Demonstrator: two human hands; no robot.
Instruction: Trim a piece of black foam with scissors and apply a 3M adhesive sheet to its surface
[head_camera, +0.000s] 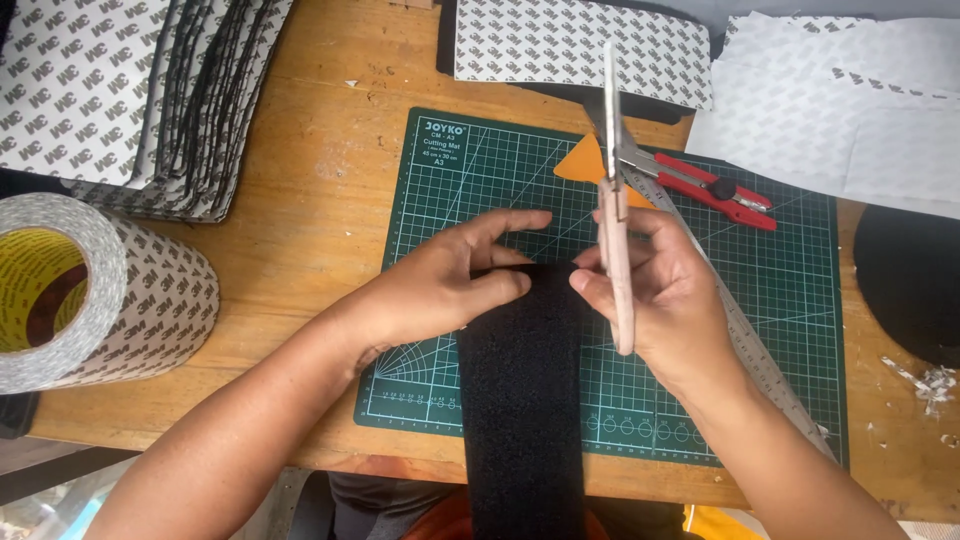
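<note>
Your left hand (450, 280) presses flat on the top end of the black foam strip (520, 400), fingers extended and gripping nothing. Your right hand (655, 295) is closed around a pair of scissors (613, 190), held upright with the blades pointing away from you; whether the blades are parted cannot be told from this edge-on view. The strip lies lengthwise on the green cutting mat (780, 300), its far end under your fingertips at the mat's centre, its near end running off the mat's front edge toward you.

Progress, as a judgement: the strip's far end looks uncut at this point, and the scissors are not yet engaged with it. The finished pieces stacked beyond the mat suggest repeat work.

On the mat, toward its far right, lie a red utility knife (715, 190) and an orange triangle (582, 162). A steel ruler (760, 360) crosses the mat's right side diagonally. The mat sits on a wooden bench (310, 200). Left of the mat stands a large roll of backed tape (100, 290); beyond the mat's far left corner is a stack of backed foam pieces (150, 100). Loose backing sheets (840, 100) lie beyond its far right corner.
</note>
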